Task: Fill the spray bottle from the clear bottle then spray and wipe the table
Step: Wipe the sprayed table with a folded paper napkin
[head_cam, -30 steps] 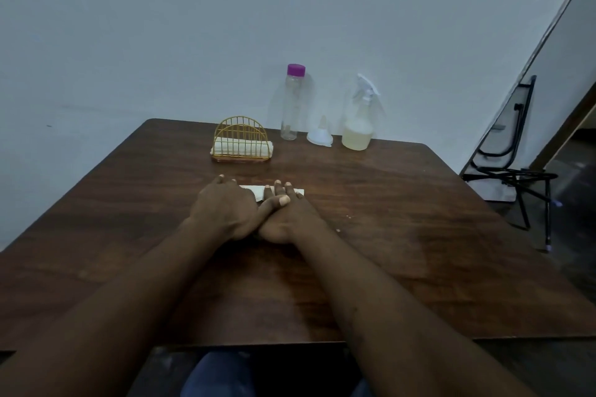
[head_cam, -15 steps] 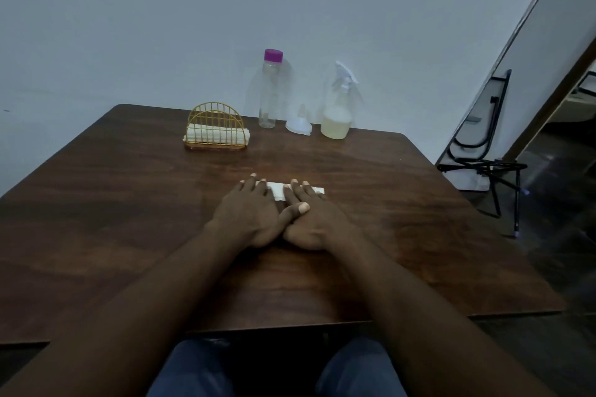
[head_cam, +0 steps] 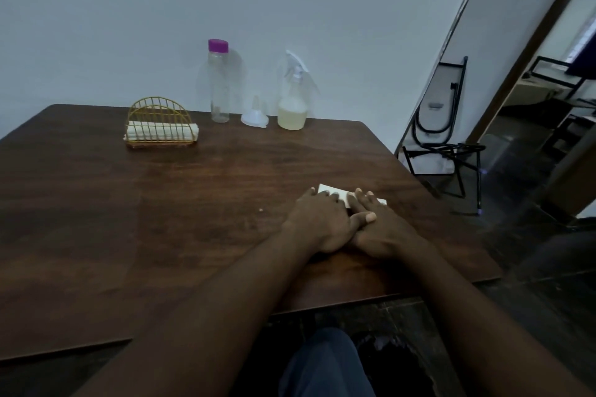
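Under your two hands the folded white cloth (head_cam: 345,198) has travelled. Half a second ago you pressed it straight in front of the bottles. Now hands and cloth sit further right, past the line of the spray bottle (head_cam: 293,100) and nearer the right edge of the table (head_cam: 161,235). Your pose has not changed. Your left hand (head_cam: 317,219) lies flat with straight fingers on the cloth's left part. Your right hand (head_cam: 383,229) lies flat beside it on the right part, and your left thumb rests across the right hand. Neither hand curls round anything; both only press the cloth onto the wood.

Beyond your hands and to their left, along the far edge by the wall, stands the clear bottle (head_cam: 219,84) with a purple cap. An upturned white funnel (head_cam: 254,116) is just to its right, then the spray bottle. Further left again sits a gold wire holder (head_cam: 159,121) with a white roll (head_cam: 161,131) lying in it. A small pale speck (head_cam: 260,210) lies on the wood near your left hand, on its left. Off the table, beyond your right hand, a black folding chair (head_cam: 442,126) leans by the wall. Only bare wood lies between your hands and the bottles.

The cloth touches your fingers, its far edge showing past the fingertips. The spray bottle, with pale yellowish liquid in its lower part, stands well apart from your hands, beyond and slightly left of the left one.
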Demonstrator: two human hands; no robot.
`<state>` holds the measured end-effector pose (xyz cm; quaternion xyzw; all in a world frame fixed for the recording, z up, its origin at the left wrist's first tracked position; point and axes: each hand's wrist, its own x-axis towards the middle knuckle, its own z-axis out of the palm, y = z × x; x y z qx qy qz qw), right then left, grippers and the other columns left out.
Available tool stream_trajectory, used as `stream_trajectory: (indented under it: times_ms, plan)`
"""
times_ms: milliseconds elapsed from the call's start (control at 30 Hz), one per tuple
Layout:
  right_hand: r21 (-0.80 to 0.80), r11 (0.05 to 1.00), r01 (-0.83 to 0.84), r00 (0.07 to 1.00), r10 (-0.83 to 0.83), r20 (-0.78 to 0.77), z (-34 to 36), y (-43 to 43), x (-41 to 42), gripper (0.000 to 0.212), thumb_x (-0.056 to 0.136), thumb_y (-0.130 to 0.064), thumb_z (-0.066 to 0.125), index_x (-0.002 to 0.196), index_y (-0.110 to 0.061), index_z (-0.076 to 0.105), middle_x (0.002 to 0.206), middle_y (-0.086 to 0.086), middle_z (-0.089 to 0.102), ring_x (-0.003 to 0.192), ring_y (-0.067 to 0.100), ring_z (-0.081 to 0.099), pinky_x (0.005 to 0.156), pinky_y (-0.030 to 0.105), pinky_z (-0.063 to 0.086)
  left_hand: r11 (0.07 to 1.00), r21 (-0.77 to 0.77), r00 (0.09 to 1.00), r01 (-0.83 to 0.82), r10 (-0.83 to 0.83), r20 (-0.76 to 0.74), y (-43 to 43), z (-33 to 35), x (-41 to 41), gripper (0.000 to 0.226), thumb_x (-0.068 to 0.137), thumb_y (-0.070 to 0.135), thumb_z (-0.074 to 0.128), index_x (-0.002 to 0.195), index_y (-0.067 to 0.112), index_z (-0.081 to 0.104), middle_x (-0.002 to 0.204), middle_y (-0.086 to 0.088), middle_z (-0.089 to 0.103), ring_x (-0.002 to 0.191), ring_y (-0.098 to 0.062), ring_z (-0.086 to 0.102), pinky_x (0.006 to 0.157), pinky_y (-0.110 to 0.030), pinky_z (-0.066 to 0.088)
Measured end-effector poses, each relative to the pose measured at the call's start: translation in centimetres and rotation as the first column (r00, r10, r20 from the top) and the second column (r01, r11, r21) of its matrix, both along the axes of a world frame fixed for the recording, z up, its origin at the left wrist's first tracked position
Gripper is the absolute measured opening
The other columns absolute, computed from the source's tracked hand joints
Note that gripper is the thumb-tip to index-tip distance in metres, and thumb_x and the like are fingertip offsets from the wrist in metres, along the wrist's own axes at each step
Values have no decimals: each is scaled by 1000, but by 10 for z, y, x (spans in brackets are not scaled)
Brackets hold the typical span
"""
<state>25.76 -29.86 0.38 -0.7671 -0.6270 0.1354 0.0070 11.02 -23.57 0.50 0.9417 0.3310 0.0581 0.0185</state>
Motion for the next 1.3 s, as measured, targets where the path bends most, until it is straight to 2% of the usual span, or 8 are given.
stream_trajectory:
  times_ms: [333,400,567,733,833,933,1133,1300]
  plan:
    - [93,995,-22,999,19,29,-2,-2,-43,92,96,-67,39,169,-24,4,178,-1,-3,163,23,-9,131,45,2,997,-67,998,42,-38,59,0,8,-51,101,86,82,-5,126,25,68,127,-5,71,128,-20,59,124,-50,17]
    - [122,992,-14,999,9,45,-9,4,-56,92,100,-70,35,169,-18,4,178,1,-4,163,25,-11,131,46,0,998,-55,992,24,-17,128,10,8,-74,100,88,82,-2,134,22,63,141,-4,64,137,-18,52,125,-47,17]
    - [151,986,73,995,-82,58,-2,14,-70,134,65,-103,2,169,-20,8,178,1,2,163,28,-6,131,51,-1,988,-59,974,-141,150,168,47,0,-142,106,85,87,-4,156,23,41,163,2,39,154,-14,27,127,-40,14]
    - [374,927,23,988,-79,135,3,12,-78,108,86,-90,19,159,-14,41,168,3,38,160,25,23,130,44,15,986,-22,972,-165,166,169,58,-17,-176,99,89,82,0,155,23,44,163,2,39,154,-14,26,127,-40,15]
    - [343,938,49,981,-109,159,-1,4,-75,94,87,-89,22,132,-19,66,142,1,65,133,23,57,103,40,44,988,30,965,-149,139,222,57,-18,-177,92,94,79,4,151,23,51,160,3,44,153,-13,29,127,-41,15]
    - [410,908,93,968,-179,177,-2,-9,-65,90,85,-91,19,120,-25,69,129,-3,72,117,22,66,82,37,44,990,60,963,-130,112,246,55,-18,-176,88,96,77,6,145,24,56,156,5,50,151,-12,32,127,-42,15]
    - [349,929,120,961,-197,194,2,-16,-40,88,88,-89,22,130,-24,65,136,1,67,116,24,64,83,36,47,994,42,968,-102,90,236,57,-16,-173,81,98,73,11,143,25,58,154,6,52,150,-12,34,126,-42,18]
    - [313,946,81,979,-134,151,-2,-9,-51,108,83,-94,17,156,-19,47,166,3,41,153,23,37,117,44,36,984,-36,918,-174,175,356,69,-13,-187,55,105,58,31,136,25,62,145,0,61,143,-19,45,122,-44,26]
